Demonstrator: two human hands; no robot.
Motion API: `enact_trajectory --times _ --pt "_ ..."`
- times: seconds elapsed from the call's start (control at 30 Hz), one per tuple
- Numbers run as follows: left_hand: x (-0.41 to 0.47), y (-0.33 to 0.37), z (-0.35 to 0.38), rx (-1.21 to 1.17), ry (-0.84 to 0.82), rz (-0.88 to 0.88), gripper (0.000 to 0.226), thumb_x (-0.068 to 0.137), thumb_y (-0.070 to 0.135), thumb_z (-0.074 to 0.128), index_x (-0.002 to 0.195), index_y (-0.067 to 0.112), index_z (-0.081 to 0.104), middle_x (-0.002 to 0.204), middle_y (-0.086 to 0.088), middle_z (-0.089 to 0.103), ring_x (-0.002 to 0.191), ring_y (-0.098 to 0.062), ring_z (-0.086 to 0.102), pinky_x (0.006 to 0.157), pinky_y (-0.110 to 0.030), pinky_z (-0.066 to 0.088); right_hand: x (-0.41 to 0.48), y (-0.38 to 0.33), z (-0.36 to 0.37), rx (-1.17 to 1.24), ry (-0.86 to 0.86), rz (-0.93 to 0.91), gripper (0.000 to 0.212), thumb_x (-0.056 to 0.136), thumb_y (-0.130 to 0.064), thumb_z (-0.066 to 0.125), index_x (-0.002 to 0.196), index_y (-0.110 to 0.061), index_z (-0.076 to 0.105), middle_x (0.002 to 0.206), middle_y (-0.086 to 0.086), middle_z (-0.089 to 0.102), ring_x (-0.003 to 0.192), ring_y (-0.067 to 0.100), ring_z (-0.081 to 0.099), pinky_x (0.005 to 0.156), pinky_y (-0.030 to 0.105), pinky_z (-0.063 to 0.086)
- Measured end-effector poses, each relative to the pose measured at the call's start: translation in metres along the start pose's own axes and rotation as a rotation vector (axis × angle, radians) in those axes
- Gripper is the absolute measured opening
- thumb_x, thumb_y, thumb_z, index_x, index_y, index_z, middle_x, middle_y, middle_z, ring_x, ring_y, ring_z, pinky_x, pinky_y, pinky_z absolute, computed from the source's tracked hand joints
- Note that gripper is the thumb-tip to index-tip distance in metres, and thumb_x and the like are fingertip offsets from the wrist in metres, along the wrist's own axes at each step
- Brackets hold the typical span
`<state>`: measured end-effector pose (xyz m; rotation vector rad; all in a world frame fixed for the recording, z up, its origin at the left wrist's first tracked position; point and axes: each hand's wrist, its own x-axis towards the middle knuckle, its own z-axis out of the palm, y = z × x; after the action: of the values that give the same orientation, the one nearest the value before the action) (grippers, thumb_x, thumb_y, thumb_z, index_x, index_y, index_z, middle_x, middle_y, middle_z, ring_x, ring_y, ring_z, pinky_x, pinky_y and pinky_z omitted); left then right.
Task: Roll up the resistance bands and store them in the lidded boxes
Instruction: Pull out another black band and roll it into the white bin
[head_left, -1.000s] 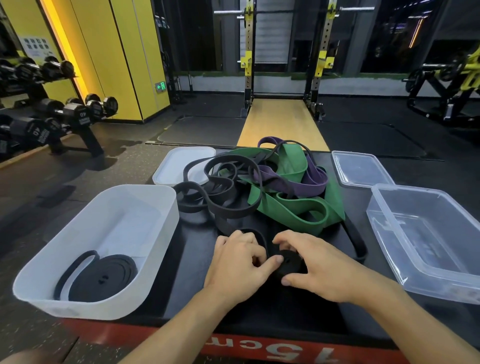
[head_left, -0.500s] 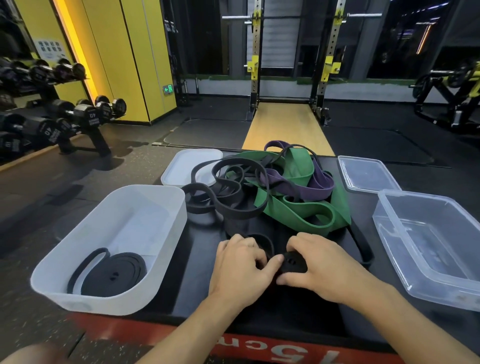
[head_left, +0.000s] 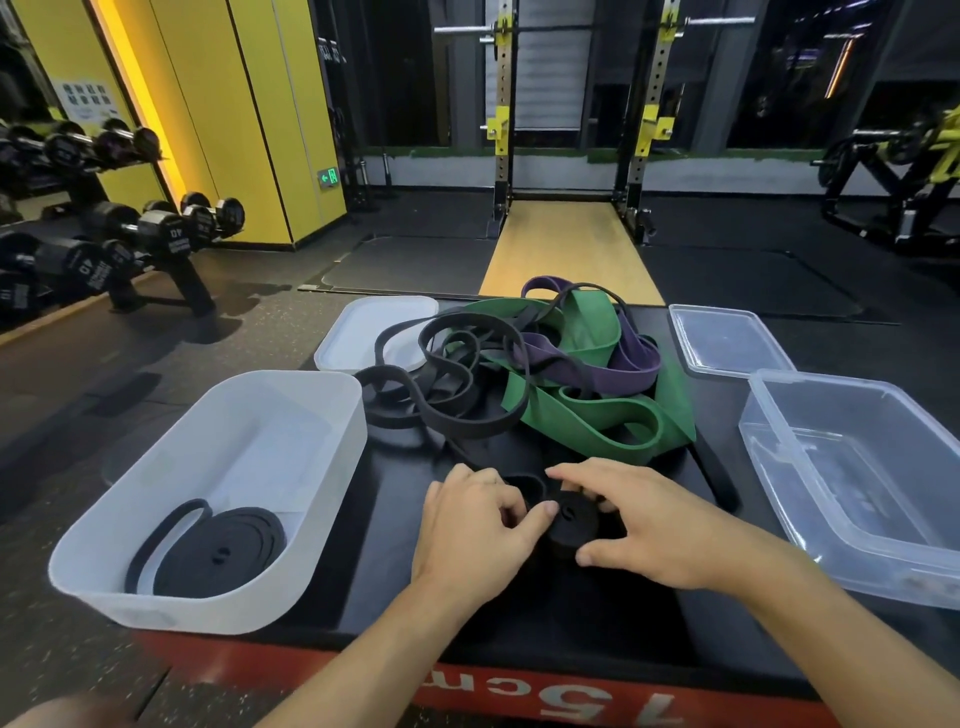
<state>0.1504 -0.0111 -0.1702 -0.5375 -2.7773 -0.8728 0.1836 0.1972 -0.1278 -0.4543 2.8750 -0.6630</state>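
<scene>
Because a rolled rubber band will spring open if it is let go, both hands close on the small black rubber coil (head_left: 574, 525), which lies flat at the near middle of the black-topped, red-edged counter (head_left: 363, 597). The left hand (head_left: 467, 525) has its fingers curled and its thumb tip pressed to the coil's left side. The right hand (head_left: 660, 530) arches its fingers (head_left: 587, 475) over the top with the thumb braced at the near edge, so the coil is pinched from both sides.

A black strap (head_left: 722, 478) runs away past the right hand; whether it is this band's unrolled tail I cannot tell.

Left of the hands, the frosted white plastic box (head_left: 311, 415) holds one rolled black band (head_left: 218, 553) lying flat, and its white lid (head_left: 363, 332) rests behind it. On the right stands the clear plastic box (head_left: 769, 415), with its clear lid (head_left: 727, 338) behind. Both boxes are uncovered, probably so finished rolls can drop straight in.

Beyond the hands lies a tangled heap within easy reach: loose black bands (head_left: 467, 384), a wide green band (head_left: 587, 415) and a purple band (head_left: 613, 369), all unrolled. Most of the job seems left to do.
</scene>
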Motion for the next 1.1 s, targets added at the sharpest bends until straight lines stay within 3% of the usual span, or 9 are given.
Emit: enact_trajectory --times 0.1,0.2,0.3,0.43,0.57,0.73,0.83,0.93,1.1 --pt "0.003 -0.001 0.000 -0.035 -0.039 -0.013 0.052 0.091 0.067 0.057 0.054 0.032 0.048 0.072 0.012 0.050 0.087 -0.006 0.043 0.088 -0.030 0.032 -0.003 -0.011 0.000 -0.119 0.042 0.075 0.088 0.079 -0.063 0.075 0.154 -0.034 0.036 0.130 -0.024 0.047 0.117 -0.003 0.043 0.104 0.018 0.038" --pt "0.004 -0.002 -0.001 -0.051 -0.058 -0.019 0.048 0.090 0.067 0.058 0.055 0.035 0.050 0.074 0.013 0.050 0.089 -0.005 0.044 0.089 -0.030 0.031 -0.001 -0.025 0.005 -0.277 0.099 0.207 0.083 0.064 -0.097 0.053 0.115 -0.031 0.051 0.107 -0.018 0.054 0.103 0.008 0.052 0.084 0.029 0.047" --pt "0.004 -0.002 -0.002 -0.059 -0.068 -0.022 0.048 0.091 0.067 0.057 0.055 0.035 0.050 0.075 0.013 0.051 0.089 -0.005 0.044 0.086 -0.029 0.029 0.008 -0.036 0.013 -0.357 0.117 0.227 0.072 0.068 -0.096 0.050 0.089 -0.027 0.040 0.084 -0.011 0.050 0.080 0.012 0.050 0.066 0.032 0.039" --pt "0.000 -0.004 -0.001 -0.070 -0.022 -0.001 0.050 0.091 0.067 0.056 0.056 0.032 0.051 0.073 0.013 0.052 0.088 -0.003 0.044 0.088 -0.029 0.034 0.011 -0.032 0.013 -0.339 0.111 0.153 0.059 0.080 -0.082 0.057 0.089 -0.027 0.039 0.086 -0.009 0.051 0.080 0.012 0.049 0.066 0.032 0.038" --pt "-0.003 -0.006 0.001 -0.165 0.043 -0.029 0.049 0.089 0.062 0.063 0.052 0.032 0.049 0.069 0.012 0.051 0.088 -0.006 0.046 0.084 -0.030 0.044 0.010 -0.011 0.006 -0.229 0.001 0.039 0.062 0.078 -0.076 0.067 0.122 -0.033 0.055 0.099 -0.016 0.047 0.096 0.006 0.050 0.085 0.026 0.045" --pt "-0.002 -0.008 0.001 -0.139 0.001 0.014 0.047 0.090 0.062 0.061 0.054 0.034 0.049 0.070 0.012 0.051 0.086 -0.005 0.046 0.084 -0.029 0.039 0.013 -0.010 -0.009 -0.183 -0.168 -0.002 0.070 0.085 -0.053 0.076 0.146 -0.037 0.047 0.108 -0.016 0.043 0.104 0.008 0.049 0.095 0.031 0.046" --pt "0.001 -0.008 0.000 -0.123 -0.051 0.023 0.046 0.092 0.061 0.060 0.056 0.035 0.050 0.072 0.011 0.052 0.086 -0.004 0.045 0.086 -0.029 0.034 0.012 -0.018 -0.010 -0.197 -0.164 0.021 0.066 0.086 -0.052 0.076 0.145 -0.037 0.048 0.110 -0.017 0.043 0.109 0.008 0.049 0.098 0.033 0.047" --pt "0.003 -0.009 0.000 -0.121 -0.074 0.021 0.046 0.092 0.061 0.059 0.055 0.035 0.049 0.073 0.010 0.052 0.086 -0.004 0.045 0.086 -0.030 0.034 0.004 -0.028 -0.005 -0.281 -0.084 0.092 0.078 0.080 -0.072 0.067 0.142 -0.029 0.047 0.119 -0.015 0.048 0.118 0.010 0.049 0.100 0.033 0.047" --pt "0.004 -0.010 -0.001 -0.137 -0.104 0.013 0.046 0.092 0.062 0.057 0.055 0.035 0.050 0.075 0.011 0.053 0.087 -0.003 0.046 0.088 -0.031 0.036 0.004 -0.048 0.011 -0.443 0.077 0.290 0.081 0.066 -0.102 0.040 0.093 -0.025 0.045 0.086 -0.011 0.051 0.082 0.015 0.055 0.066 0.033 0.041"
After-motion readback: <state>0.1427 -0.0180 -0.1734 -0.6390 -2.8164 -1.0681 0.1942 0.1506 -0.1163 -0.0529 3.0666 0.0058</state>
